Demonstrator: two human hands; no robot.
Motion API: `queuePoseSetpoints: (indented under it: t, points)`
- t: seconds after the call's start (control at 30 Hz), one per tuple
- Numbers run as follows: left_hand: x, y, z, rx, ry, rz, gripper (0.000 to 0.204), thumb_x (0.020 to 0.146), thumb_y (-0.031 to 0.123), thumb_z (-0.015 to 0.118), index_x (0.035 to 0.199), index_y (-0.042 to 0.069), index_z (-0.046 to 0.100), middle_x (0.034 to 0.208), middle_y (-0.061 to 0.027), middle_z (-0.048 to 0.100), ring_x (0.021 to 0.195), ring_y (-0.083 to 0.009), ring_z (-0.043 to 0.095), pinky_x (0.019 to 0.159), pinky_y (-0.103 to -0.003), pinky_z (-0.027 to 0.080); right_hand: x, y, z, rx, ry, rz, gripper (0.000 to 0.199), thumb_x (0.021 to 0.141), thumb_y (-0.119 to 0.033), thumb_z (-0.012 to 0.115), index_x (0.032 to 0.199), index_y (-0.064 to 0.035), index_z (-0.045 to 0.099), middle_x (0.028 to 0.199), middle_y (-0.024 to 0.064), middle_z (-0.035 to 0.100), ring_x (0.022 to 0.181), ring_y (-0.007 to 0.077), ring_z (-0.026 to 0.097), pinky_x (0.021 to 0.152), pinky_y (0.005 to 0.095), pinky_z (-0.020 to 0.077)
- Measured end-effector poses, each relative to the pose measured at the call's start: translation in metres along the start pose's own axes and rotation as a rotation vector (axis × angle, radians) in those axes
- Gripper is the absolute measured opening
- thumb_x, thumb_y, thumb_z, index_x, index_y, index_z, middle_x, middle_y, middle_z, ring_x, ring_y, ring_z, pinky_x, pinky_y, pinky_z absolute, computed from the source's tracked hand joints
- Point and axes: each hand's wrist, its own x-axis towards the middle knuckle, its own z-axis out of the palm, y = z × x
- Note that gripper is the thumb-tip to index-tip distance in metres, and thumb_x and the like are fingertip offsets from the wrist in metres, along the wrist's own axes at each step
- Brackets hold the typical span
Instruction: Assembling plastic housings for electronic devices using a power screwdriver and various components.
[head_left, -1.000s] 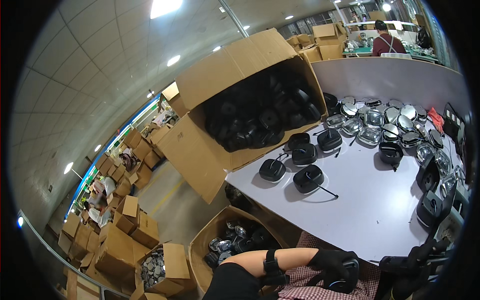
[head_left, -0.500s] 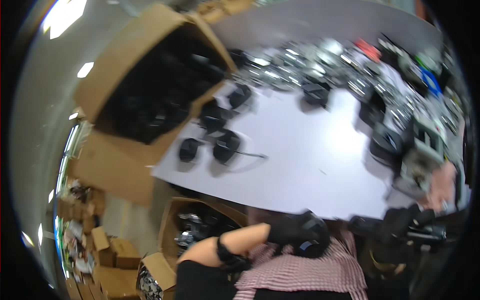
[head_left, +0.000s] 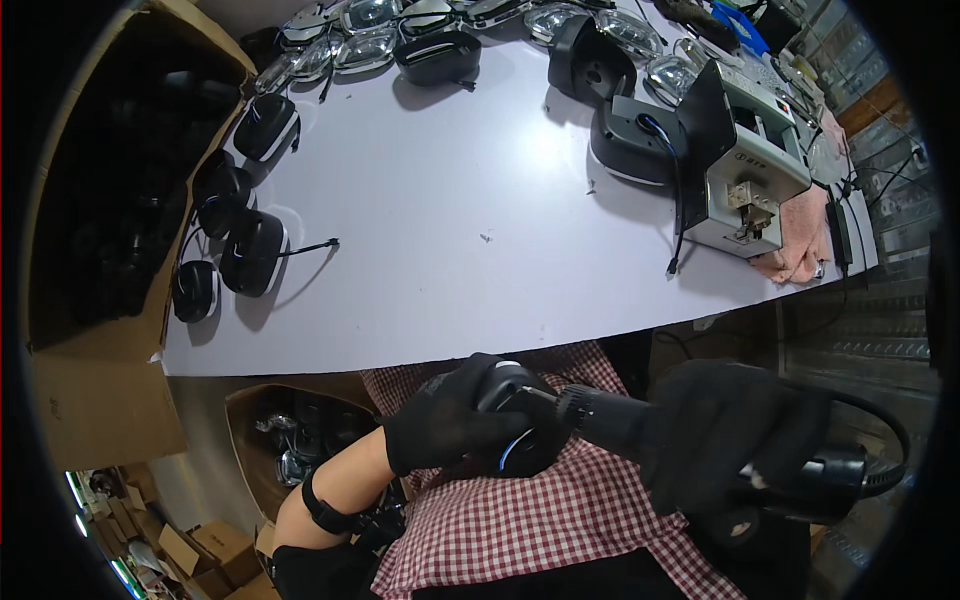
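Observation:
My left hand [head_left: 435, 420], in a black glove, is closed around a rounded black plastic housing [head_left: 530, 455] with a light blue curved line on it. It rests over my lap, below the table's front edge. My right hand [head_left: 735, 440], also gloved in black, grips a corded electric screwdriver [head_left: 615, 420]. The screwdriver points left, and its metal tip meets the housing beside my left fingers. My gloves hide much of the housing, so whether the tip sits in a screw cannot be seen.
Several black housings with cables, one of them here [head_left: 255, 250], stand along the left of the white table [head_left: 430, 300]. Clear lamp units [head_left: 365, 50] line the back. A grey machine [head_left: 750, 165] stands at right on a pink cloth [head_left: 800, 240]. Cardboard boxes [head_left: 110, 400] are at left.
My view has turned right and down. The screwdriver, apart from the housing before, has come left so its tip meets it. My left hand still holds the housing.

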Motion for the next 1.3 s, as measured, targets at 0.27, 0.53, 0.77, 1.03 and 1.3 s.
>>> queuePoseSetpoints:
  t: [0.27, 0.53, 0.77, 1.03, 1.3]
  points:
    - [0.002, -0.009, 0.001, 0.0, 0.003, 0.056, 0.054, 0.083, 0.034, 0.071, 0.123, 0.004, 0.053, 0.111, -0.0157, 0.062, 0.098, -0.023, 0.064, 0.084, -0.036, 0.053, -0.014, 0.021, 0.01, -0.153, 0.112, -0.11, 0.021, 0.082, -0.007, 0.072, 0.089, -0.006, 0.052, 0.07, 0.016, 0.065, 0.049, 0.0238, 0.064, 0.044, 0.0364, 0.0537]
    - [0.002, -0.012, 0.002, -0.03, -0.012, 0.052, 0.054, 0.082, 0.037, 0.068, 0.122, 0.003, 0.055, 0.109, -0.0166, 0.06, 0.096, -0.0248, 0.064, 0.082, -0.036, 0.053, -0.023, 0.03, 0.01, -0.16, 0.078, -0.168, 0.019, 0.086, -0.014, 0.068, 0.09, 0.0032, 0.063, 0.087, 0.0259, 0.067, 0.064, 0.034, 0.069, 0.055, 0.0453, 0.0568]
    - [0.0, -0.027, 0.019, 0.194, 0.105, 0.311, 0.036, 0.082, 0.028, 0.071, 0.115, 0.017, 0.064, 0.107, -0.0176, 0.056, 0.092, -0.0301, 0.064, 0.072, -0.038, 0.057, -0.026, 0.053, 0.006, -0.159, -0.118, -0.231, 0.014, 0.082, -0.009, 0.069, 0.084, 0.0029, 0.062, 0.074, 0.0167, 0.065, 0.058, 0.0268, 0.065, 0.05, 0.0363, 0.0539]
    - [0.005, -0.023, 0.024, 0.85, 0.218, 0.673, 0.033, 0.078, 0.027, 0.071, 0.11, 0.022, 0.065, 0.102, -0.0141, 0.057, 0.085, -0.0317, 0.063, 0.068, -0.043, 0.056, -0.036, 0.041, -0.002, -0.267, -0.233, -0.165, 0.014, 0.083, -0.013, 0.065, 0.087, 0.0003, 0.065, 0.08, 0.0155, 0.063, 0.064, 0.0305, 0.063, 0.053, 0.0397, 0.0499]
    - [0.013, 0.042, -0.007, 0.291, 0.038, 0.138, 0.059, 0.078, 0.037, 0.075, 0.122, 0.002, 0.058, 0.112, -0.0179, 0.064, 0.096, -0.0259, 0.068, 0.08, -0.037, 0.055, -0.049, -0.015, 0.016, -0.268, 0.464, -0.221, 0.013, 0.085, -0.014, 0.068, 0.084, -0.0054, 0.058, 0.068, 0.0084, 0.061, 0.062, 0.0245, 0.063, 0.057, 0.0416, 0.0505]
